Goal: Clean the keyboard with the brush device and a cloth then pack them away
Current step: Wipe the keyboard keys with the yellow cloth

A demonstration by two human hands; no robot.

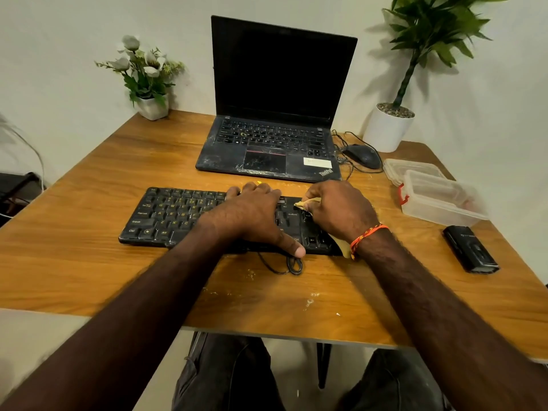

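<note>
The black keyboard (178,216) with yellowish key legends lies flat, just in front of the laptop (275,149), its cable coiled at its near edge. A tan cloth (308,203) sits bunched on the keyboard's right end. The black brush device (470,249) lies flat, well right of the keyboard.

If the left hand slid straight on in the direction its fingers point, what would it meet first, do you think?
The left hand lies flat on the keyboard, fingers pointing away from the person. Past the keyboard's far edge comes a bare strip of table, then probably the laptop front edge.
</note>
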